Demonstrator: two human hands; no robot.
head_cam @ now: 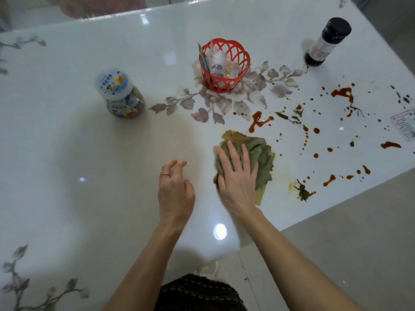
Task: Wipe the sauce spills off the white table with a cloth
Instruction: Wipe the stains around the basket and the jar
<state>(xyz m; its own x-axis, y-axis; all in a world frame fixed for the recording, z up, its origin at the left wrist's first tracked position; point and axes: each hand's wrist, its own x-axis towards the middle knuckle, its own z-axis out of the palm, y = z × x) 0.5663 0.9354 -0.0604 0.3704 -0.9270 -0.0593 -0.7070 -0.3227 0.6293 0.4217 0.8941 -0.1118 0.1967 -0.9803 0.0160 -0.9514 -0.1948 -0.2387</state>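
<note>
A crumpled green cloth (258, 158), stained brown at its edges, lies on the white table (89, 164). My right hand (235, 173) presses flat on the cloth with straight, spread fingers. To the left, my left hand (174, 191) hovers over bare table with loosely curled fingers and holds nothing. Reddish-brown sauce spills (259, 122) lie just beyond the cloth, and more splashes (342, 93) and drops spread to the right, mixed with small green leaf bits (303, 190).
A red plastic basket (243, 61) with small items stands behind the cloth. A jar with a white lid (119, 93) is at the left, a dark sauce bottle (325, 43) at the far right. The table edge runs close on the right, near a label (404, 126).
</note>
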